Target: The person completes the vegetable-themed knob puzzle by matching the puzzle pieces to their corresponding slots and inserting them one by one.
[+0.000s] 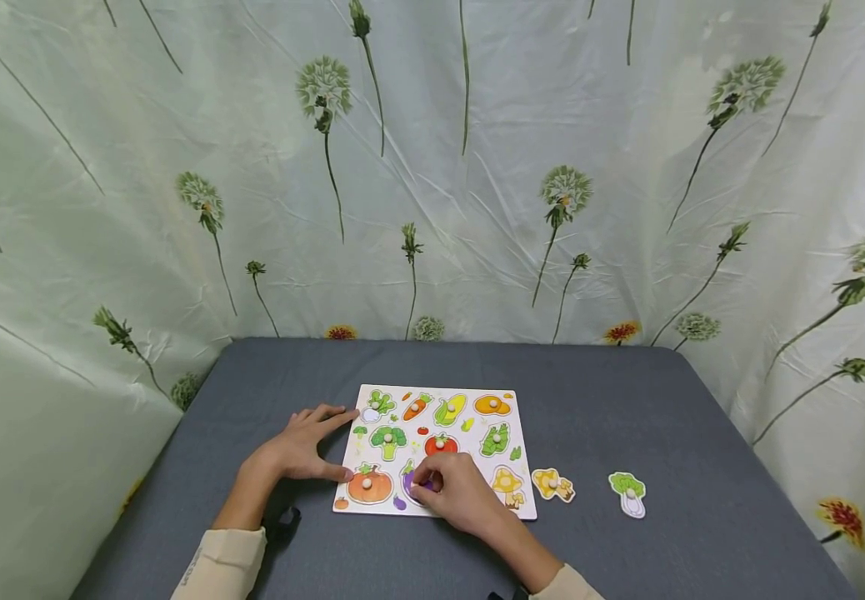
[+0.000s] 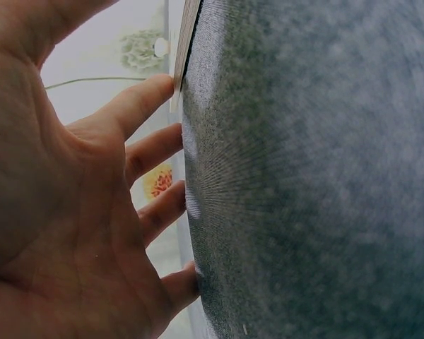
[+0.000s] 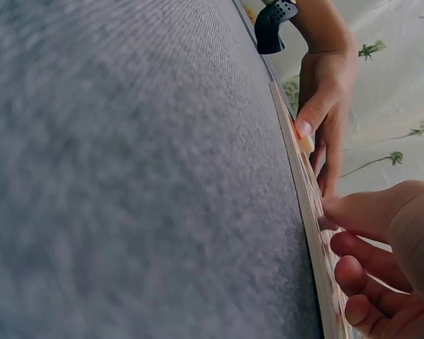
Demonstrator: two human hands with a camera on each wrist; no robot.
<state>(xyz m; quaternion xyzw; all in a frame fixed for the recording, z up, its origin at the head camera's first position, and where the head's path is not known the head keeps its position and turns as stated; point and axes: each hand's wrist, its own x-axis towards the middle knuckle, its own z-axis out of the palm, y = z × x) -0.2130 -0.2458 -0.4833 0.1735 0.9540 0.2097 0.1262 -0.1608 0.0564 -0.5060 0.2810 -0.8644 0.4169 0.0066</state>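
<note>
Grey fabric-covered surface (image 1: 627, 400), filling lower middle of head view. Pale green curtain (image 1: 477, 167) printed with dandelion heads and long stems, hanging behind and along both sides. Small red-orange flowers (image 1: 622, 332) printed low on curtain near back edge of surface. Loose mushroom piece (image 1: 552, 484) lying just right of board; loose green-topped white vegetable piece (image 1: 628, 493) farther right, apart from mushroom.

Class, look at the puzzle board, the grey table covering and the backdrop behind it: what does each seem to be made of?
Puzzle board: probably thin wood or pressed board, printed smooth; the right wrist view shows a pale, layered edge. Table covering: grey woven fabric, matte, visible weave. Backdrop: thin cloth or plastic sheet, creased, printed with dandelions.
</note>
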